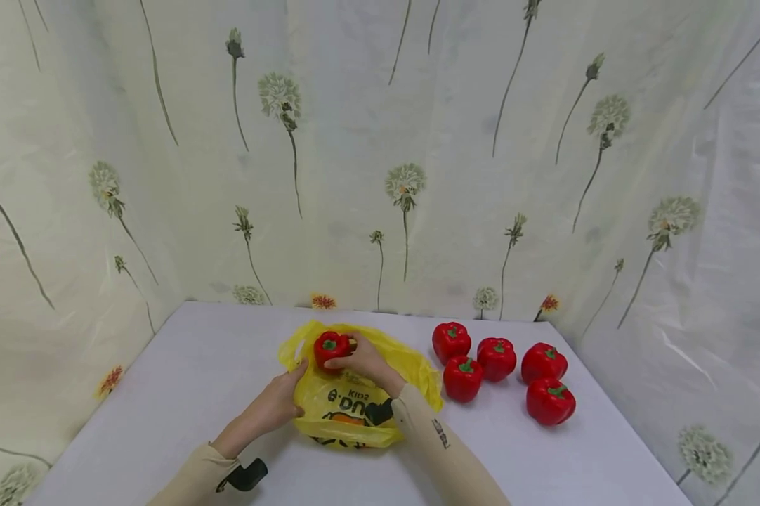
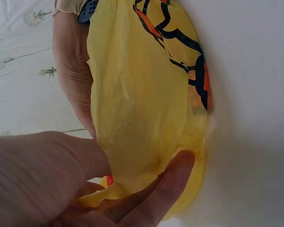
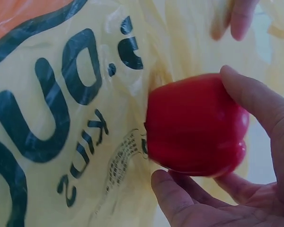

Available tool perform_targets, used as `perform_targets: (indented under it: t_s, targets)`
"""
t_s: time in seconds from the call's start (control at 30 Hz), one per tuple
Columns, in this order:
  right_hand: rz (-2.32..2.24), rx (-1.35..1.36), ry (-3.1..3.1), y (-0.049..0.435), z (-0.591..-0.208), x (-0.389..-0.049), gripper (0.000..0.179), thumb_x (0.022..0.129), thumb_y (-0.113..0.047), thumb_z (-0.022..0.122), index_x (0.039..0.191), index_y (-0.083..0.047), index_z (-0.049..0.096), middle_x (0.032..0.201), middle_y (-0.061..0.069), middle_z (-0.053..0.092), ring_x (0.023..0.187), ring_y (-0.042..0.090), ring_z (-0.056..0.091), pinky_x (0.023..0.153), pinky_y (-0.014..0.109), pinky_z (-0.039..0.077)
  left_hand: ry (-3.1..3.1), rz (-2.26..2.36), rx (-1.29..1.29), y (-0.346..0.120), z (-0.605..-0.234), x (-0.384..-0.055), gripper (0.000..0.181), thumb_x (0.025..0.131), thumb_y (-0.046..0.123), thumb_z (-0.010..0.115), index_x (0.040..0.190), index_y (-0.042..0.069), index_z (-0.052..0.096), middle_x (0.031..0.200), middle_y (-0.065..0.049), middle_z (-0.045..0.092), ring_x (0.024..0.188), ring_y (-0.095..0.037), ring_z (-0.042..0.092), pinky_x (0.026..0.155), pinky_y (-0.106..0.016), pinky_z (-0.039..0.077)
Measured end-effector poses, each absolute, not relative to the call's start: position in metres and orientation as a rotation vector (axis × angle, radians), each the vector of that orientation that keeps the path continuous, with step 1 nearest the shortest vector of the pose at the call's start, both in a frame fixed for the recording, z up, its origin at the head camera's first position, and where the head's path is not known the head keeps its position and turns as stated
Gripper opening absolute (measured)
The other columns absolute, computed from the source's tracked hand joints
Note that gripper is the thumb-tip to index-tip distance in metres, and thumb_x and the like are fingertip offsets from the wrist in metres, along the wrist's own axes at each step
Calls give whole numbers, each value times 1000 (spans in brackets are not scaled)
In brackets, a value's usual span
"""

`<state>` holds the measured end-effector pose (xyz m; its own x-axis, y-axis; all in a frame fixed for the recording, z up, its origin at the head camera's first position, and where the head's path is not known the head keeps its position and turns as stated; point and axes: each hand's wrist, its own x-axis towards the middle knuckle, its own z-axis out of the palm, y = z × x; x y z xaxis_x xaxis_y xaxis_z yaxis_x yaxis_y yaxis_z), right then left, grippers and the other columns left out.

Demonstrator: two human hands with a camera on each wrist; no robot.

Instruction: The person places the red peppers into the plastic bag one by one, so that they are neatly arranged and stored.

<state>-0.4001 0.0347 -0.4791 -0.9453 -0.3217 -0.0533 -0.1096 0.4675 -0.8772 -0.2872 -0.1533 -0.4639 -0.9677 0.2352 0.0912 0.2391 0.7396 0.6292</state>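
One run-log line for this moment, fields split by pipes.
left hand: grips yellow bag | right hand: holds red pepper, inside or above bag unclear | five other red peppers: on table, right of bag

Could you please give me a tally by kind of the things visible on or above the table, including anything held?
Red bell peppers on the table: 5
Red bell pepper in the right hand, at the bag: 1
Yellow bag: 1
Total: 7

six red peppers (image 1: 463, 379) (one bag (image 1: 348, 386))
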Motion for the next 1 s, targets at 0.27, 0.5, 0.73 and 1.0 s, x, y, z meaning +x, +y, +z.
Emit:
perform_targets:
  t_s: [0.27, 0.5, 0.73, 1.0]
  targets:
    - [-1513, -415, 2455, 39, -469, -394, 78, 77, -38, 80, 140, -9, 43, 128, 16, 57, 112, 27, 57, 94, 44, 49, -2939, -1061, -389, -152, -464, -287, 88, 68, -13, 76, 145, -9, 33, 146, -28, 41, 121, -35, 52, 79, -39, 53]
    - [-1499, -483, 2461, 44, -462, -390, 76, 79, -35, 78, 141, -8, 42, 129, 16, 56, 112, 27, 57, 92, 43, 49, -2953, -1047, -378, -152, -463, -287, 89, 69, -12, 76, 146, -8, 33, 146, -28, 42, 105, -30, 54, 66, -30, 47]
    - [-1459, -500, 2534, 52, -457, -388, 76, 79, -38, 78, 141, -10, 43, 135, 16, 52, 122, 32, 50, 96, 46, 47, -2944, -1042, -375, -151, -463, -286, 88, 69, -12, 76, 146, -7, 33, 146, -27, 41, 102, -29, 54, 66, -29, 47]
    - [-1463, -508, 2523, 62, -455, -386, 74, 79, -37, 78, 139, -12, 45, 138, 16, 51, 127, 35, 47, 98, 49, 46, -2926, -1032, -389, -151, -462, -285, 90, 67, -13, 78, 145, -8, 34, 146, -28, 42, 117, -34, 54, 75, -37, 53]
